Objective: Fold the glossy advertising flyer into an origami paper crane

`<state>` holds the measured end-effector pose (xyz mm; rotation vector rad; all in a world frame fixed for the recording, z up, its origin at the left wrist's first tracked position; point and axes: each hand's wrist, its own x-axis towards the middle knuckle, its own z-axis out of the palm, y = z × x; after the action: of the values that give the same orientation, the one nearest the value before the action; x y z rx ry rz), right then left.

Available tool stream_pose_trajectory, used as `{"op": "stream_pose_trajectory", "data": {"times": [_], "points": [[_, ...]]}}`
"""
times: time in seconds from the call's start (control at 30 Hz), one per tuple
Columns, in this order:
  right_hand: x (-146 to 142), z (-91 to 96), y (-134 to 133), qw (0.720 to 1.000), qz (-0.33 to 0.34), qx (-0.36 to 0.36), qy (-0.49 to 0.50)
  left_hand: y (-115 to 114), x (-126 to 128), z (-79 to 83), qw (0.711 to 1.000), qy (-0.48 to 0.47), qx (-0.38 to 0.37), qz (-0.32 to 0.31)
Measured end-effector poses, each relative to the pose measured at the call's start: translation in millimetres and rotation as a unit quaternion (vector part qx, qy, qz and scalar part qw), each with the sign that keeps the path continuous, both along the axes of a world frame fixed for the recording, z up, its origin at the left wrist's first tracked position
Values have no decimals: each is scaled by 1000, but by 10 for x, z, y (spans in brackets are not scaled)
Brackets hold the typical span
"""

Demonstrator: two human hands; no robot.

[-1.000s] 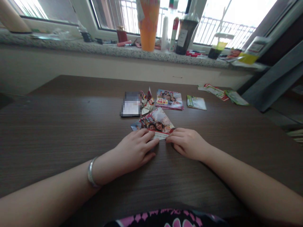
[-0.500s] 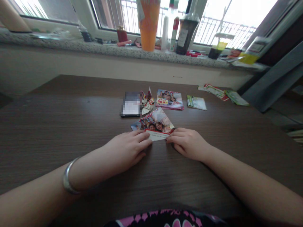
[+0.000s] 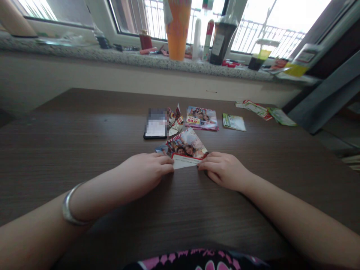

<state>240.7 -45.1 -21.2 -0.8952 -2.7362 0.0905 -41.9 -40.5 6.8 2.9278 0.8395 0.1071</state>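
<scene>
A folded colour flyer (image 3: 184,150) with printed faces lies on the dark wooden table (image 3: 84,150) in front of me. My left hand (image 3: 146,172) rests palm down, its fingertips pressing the flyer's near left edge. A silver bangle sits on that wrist. My right hand (image 3: 222,168) lies flat too, fingers together, with its tips on the flyer's near right corner. Between the two hands the white lower strip of the paper shows.
Behind the flyer lie a phone (image 3: 155,127), a folded paper figure (image 3: 176,120), another flyer (image 3: 201,118) and leaflets (image 3: 234,122) further right. The stone window sill (image 3: 126,58) holds an orange cup (image 3: 177,30), bottles and small clutter.
My left hand has slid left along the flyer's near edge, uncovering more of the white strip. The right hand has stayed in place.
</scene>
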Motion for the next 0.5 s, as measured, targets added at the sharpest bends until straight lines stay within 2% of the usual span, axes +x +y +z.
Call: {"op": "stream_pose_trajectory", "data": {"times": [0.3,0.5], "points": [[27,-12,14,1000,6,5,1,23,-74,33,999,19,-31,13],[45,-18,22,1000,10,9,-1,1,-8,50,999,12,-34,25]]}}
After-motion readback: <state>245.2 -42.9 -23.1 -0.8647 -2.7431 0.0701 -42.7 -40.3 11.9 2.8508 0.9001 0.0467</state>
